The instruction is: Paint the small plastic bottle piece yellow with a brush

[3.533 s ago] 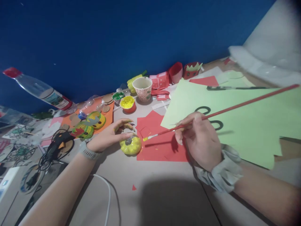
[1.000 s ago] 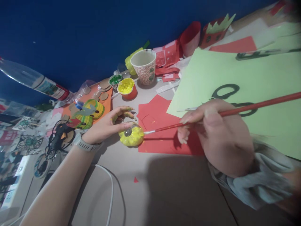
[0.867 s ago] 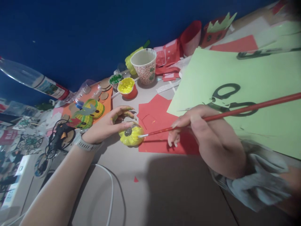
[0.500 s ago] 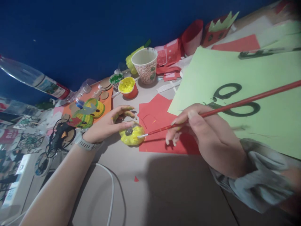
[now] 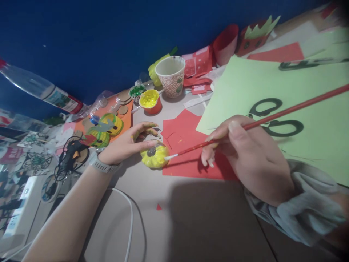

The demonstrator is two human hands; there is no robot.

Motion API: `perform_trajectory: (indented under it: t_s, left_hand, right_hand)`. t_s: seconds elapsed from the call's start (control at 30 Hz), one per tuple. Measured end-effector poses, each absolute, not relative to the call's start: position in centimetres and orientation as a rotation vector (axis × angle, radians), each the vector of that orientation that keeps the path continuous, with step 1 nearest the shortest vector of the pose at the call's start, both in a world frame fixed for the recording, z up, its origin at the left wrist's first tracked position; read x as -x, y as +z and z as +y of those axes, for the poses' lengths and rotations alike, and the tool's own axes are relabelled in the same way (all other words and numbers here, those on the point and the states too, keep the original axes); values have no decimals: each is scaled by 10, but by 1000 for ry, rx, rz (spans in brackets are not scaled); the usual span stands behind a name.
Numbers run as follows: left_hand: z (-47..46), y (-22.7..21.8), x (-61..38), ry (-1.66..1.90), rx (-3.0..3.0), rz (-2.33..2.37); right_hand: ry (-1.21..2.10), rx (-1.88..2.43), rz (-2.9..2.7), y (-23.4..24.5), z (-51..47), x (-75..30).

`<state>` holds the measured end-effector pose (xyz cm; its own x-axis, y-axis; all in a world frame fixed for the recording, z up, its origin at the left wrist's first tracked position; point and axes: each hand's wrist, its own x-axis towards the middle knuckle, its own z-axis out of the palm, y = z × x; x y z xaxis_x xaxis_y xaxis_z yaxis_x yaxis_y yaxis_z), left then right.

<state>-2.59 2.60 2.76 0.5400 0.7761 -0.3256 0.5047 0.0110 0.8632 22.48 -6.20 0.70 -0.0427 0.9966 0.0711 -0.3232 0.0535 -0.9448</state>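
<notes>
A small pumpkin (image 5: 156, 160) with a dark stem sits on the table, coated in glossy yellow paint. My left hand (image 5: 133, 140) steadies it from its far left side: the thumb presses near the stem, and paint-stained fingers curve loosely behind. My right hand (image 5: 245, 149) pinches a red-handled paintbrush (image 5: 199, 146), whose pale tip meets the pumpkin's right side. Under the brush and right hand lies red paper (image 5: 185, 127), overlapping the pumpkin's right edge. Beyond the pumpkin stand a paint cup (image 5: 149, 100) filled with yellow and a smaller cup of green paint (image 5: 136, 91).
A patterned paper cup (image 5: 170, 78) stands farther back. Black-handled scissors (image 5: 285, 127) rest on green paper (image 5: 240, 83) at the right. Two painted pumpkins (image 5: 105, 129), a plastic bottle (image 5: 61, 98) and a black cable (image 5: 72, 160) lie left. A white cable (image 5: 130, 218) crosses the table's front.
My right hand has shifted a little to the right, drawing the brush tip slightly toward the pumpkin's right edge. My left hand keeps its place at the pumpkin.
</notes>
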Motion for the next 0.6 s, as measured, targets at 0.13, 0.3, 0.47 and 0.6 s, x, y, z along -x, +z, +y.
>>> perform_trajectory:
  t_s: [0.13, 0.3, 0.47, 0.6]
  left_hand:
    - [25, 28, 25, 296, -1641, 1101]
    - [25, 29, 25, 297, -1637, 1099]
    - [25, 28, 27, 298, -1665, 1077]
    - [26, 27, 28, 308, -1653, 1063]
  right_hand:
    - [1362, 886, -1075, 7, -63, -224]
    - [1294, 954, -987, 11, -60, -225]
    - [1206, 900, -969, 13, -56, -223]
    - [1205, 894, -1120, 11, -59, -219]
